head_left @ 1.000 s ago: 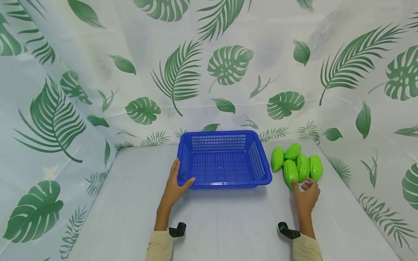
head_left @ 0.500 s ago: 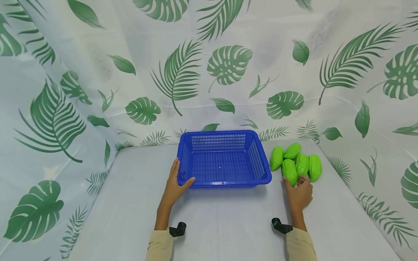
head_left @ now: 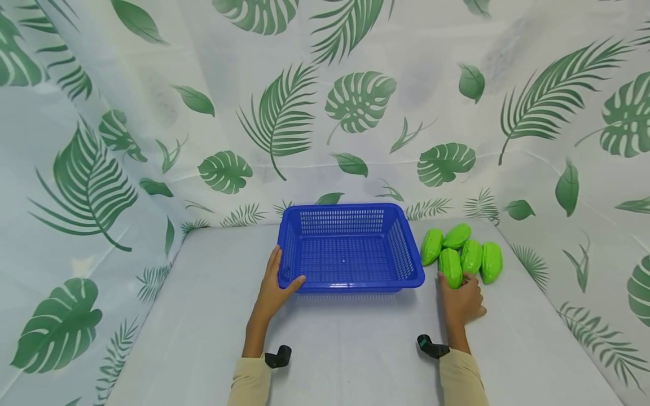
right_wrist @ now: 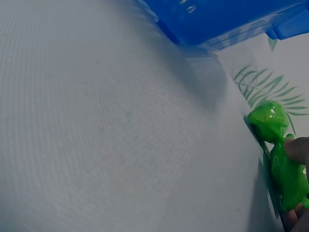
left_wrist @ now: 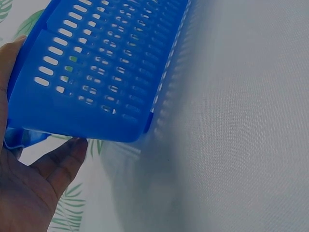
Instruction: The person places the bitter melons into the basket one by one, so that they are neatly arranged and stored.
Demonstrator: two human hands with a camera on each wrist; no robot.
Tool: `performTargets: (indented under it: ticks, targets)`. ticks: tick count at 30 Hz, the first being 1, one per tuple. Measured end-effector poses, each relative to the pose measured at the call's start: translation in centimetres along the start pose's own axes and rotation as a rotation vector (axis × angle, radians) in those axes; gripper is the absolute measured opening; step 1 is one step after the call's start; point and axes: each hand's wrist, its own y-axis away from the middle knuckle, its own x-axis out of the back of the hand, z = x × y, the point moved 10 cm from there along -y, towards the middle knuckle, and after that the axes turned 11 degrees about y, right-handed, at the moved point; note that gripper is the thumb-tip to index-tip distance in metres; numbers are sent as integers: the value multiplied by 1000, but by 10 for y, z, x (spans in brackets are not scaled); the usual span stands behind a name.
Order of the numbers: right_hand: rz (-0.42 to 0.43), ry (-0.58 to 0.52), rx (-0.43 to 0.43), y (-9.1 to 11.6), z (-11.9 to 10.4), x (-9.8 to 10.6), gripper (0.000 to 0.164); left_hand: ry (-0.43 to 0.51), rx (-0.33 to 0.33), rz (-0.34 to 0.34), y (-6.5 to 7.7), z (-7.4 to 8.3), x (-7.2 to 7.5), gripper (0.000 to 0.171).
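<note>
1 green object (head_left: 450,266) pinched by right grip (head_left: 461,300); left grip (head_left: 271,293) spread against blue basket (head_left: 350,286).

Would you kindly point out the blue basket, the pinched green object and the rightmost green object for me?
Blue basket (head_left: 343,256), head view: bare perforated floor.
Pinched green object (head_left: 449,265), head view: exposed upper surface.
Rightmost green object (head_left: 491,261), head view: middle of upper surface.

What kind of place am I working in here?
Probably a makeshift indoor work booth: leaf-print cloth screens the back and both sides of a pale table, on which a blue basket stands.
</note>
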Motion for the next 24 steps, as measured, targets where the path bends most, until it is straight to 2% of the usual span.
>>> performTargets:
  ticks: [6,9,13,20,24]
  targets:
    - [6,-51,2,3,-2,2,61,4,0,2,-1,-1,0,98]
    - [4,-140,-11,5,-1,5,60,14,-1,5,-1,-2,0,98]
    - [-36,-327,-61,7,2,8,62,15,-1,7,0,-2,-1,99]
    - [-199,-600,-227,13,2,8,70,17,-2,12,-1,0,1,98]
    - [-328,-820,-329,17,-1,3,75,21,3,11,-1,-1,0,98]
